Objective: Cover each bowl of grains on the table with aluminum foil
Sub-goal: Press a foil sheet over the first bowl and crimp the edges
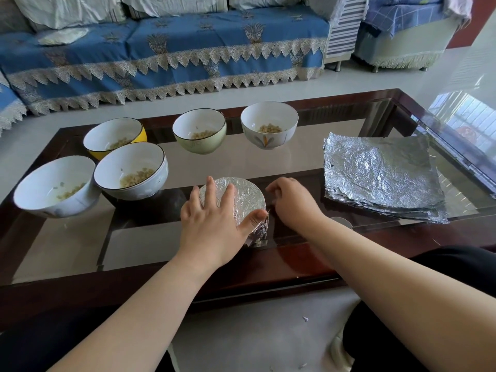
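Observation:
A foil-covered bowl [245, 196] stands near the front middle of the glass table [295, 162]. My left hand [214, 218] lies flat on its foil top, fingers spread, thumb against the near rim. My right hand [291, 202] sits just right of the bowl with fingers curled at the foil's side; whether it pinches the foil is unclear. Several uncovered bowls of grains stand behind: a white one [45, 194] at far left, a grey-white one [142, 183], a yellow one [141, 135], a pale green one [204, 143] and a white flowered one [268, 140]. A stack of foil sheets [381, 173] lies at the right.
A sofa with a blue lace-trimmed cover [166, 57] runs along behind the table. The table's dark wooden frame [268, 272] borders the glass close to me. Small foil scraps [305, 318] lie on the floor by my knees.

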